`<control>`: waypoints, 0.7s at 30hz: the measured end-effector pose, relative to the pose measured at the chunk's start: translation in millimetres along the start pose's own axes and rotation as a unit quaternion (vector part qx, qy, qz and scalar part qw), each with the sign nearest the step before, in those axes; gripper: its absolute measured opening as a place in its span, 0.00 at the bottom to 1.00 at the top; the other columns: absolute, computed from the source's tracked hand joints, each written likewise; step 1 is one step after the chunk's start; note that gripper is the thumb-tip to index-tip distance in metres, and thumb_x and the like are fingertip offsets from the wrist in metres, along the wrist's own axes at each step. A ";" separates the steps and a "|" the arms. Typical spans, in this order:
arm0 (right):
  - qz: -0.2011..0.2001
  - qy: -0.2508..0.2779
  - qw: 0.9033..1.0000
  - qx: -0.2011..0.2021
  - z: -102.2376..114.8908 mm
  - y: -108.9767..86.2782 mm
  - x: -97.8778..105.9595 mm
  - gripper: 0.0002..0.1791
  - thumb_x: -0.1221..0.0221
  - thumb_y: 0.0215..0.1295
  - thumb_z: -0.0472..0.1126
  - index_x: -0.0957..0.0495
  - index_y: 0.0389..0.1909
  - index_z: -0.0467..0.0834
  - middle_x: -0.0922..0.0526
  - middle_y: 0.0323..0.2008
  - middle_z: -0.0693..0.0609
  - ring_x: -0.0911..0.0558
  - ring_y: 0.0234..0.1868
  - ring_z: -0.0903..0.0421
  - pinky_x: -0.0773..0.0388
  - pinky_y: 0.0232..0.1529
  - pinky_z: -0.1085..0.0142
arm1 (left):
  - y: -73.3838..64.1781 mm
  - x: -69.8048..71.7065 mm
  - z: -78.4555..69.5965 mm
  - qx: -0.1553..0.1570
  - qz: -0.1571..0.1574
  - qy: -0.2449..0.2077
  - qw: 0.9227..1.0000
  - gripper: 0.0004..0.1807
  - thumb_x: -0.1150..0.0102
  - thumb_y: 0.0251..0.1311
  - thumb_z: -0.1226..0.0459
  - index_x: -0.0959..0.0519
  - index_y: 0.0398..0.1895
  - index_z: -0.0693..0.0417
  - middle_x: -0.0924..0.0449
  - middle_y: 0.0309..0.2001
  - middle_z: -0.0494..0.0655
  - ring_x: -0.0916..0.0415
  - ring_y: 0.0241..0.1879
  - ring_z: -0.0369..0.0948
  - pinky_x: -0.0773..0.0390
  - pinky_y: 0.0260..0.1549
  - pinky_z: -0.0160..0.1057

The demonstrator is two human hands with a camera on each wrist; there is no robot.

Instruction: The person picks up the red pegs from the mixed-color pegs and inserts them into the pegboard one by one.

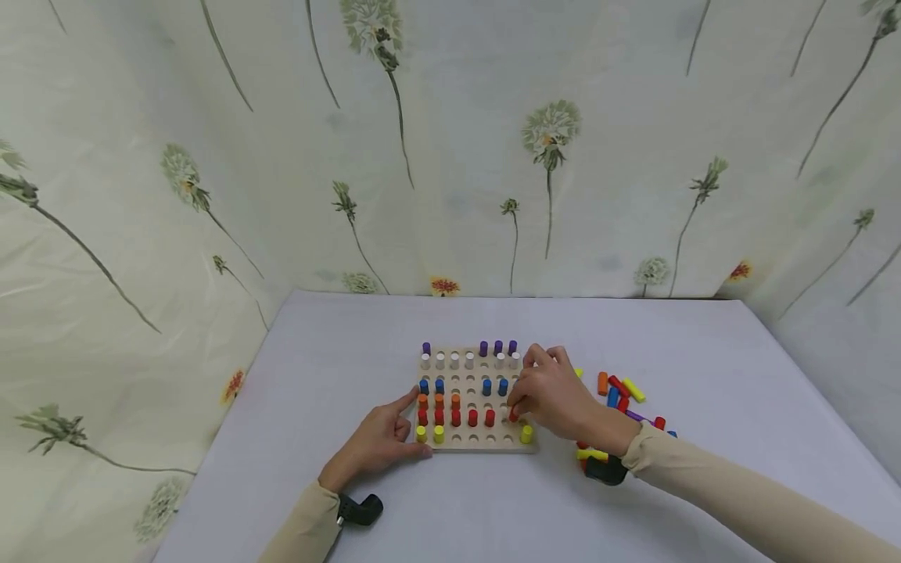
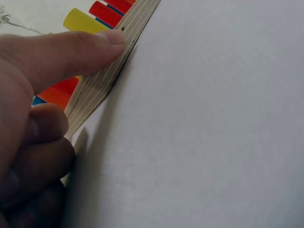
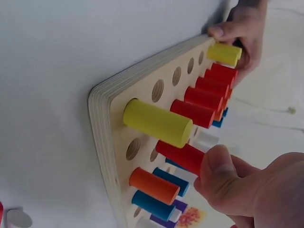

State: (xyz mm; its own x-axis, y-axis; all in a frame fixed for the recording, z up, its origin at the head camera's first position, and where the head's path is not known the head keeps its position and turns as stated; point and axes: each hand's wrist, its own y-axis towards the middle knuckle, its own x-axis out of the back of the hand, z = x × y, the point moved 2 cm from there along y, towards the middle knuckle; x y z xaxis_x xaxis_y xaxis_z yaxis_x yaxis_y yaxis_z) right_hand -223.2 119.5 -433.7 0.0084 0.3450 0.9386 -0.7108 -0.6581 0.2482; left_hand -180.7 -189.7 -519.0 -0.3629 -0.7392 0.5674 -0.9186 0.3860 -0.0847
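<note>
Right hand (image 1: 559, 397) tight on red peg (image 3: 179, 156) (left hand (image 1: 376, 439) round board (image 1: 486, 450) corner), nearside roomy.

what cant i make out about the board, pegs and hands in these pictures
Head view: some of the board at its right side, behind the right hand.
Head view: the full count of loose pegs, partly behind the right arm.
Left wrist view: the board's far end, cut off by the top edge.
Right wrist view: the red peg's gripped end, behind the thumb.
</note>
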 end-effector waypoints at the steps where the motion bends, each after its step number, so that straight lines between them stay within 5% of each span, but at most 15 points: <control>1: 0.003 0.001 1.000 0.001 1.4 0.7 -1.0 0.07 0.19 0.52 0.37 0.05 0.31 0.51 0.14 0.24 0.64 0.30 0.48 0.54 0.39 0.50 0.50 | 0.0 -0.1 0.2 0.000 -0.001 0.000 1.000 0.56 0.20 0.58 0.56 0.44 0.84 0.60 0.37 0.17 0.35 0.43 0.18 0.31 0.39 0.25 0.32; 21: -0.001 0.011 1.000 0.011 4.2 6.8 -11.3 0.07 0.18 0.51 0.41 0.06 0.30 0.51 0.14 0.25 0.64 0.29 0.48 0.53 0.38 0.50 0.49 | -0.7 1.1 -2.2 0.004 -0.004 0.008 1.000 0.56 0.20 0.58 0.56 0.44 0.84 0.60 0.36 0.17 0.34 0.43 0.18 0.32 0.40 0.25 0.32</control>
State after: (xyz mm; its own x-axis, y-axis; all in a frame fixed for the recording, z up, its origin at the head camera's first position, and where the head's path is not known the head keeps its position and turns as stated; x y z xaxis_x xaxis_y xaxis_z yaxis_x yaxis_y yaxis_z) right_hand -225.1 108.4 -441.6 -0.0048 0.3608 0.9326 -0.6955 -0.6713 0.2561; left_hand -180.2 -189.6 -516.5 -0.3535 -0.7327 0.5815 -0.9226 0.3758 -0.0873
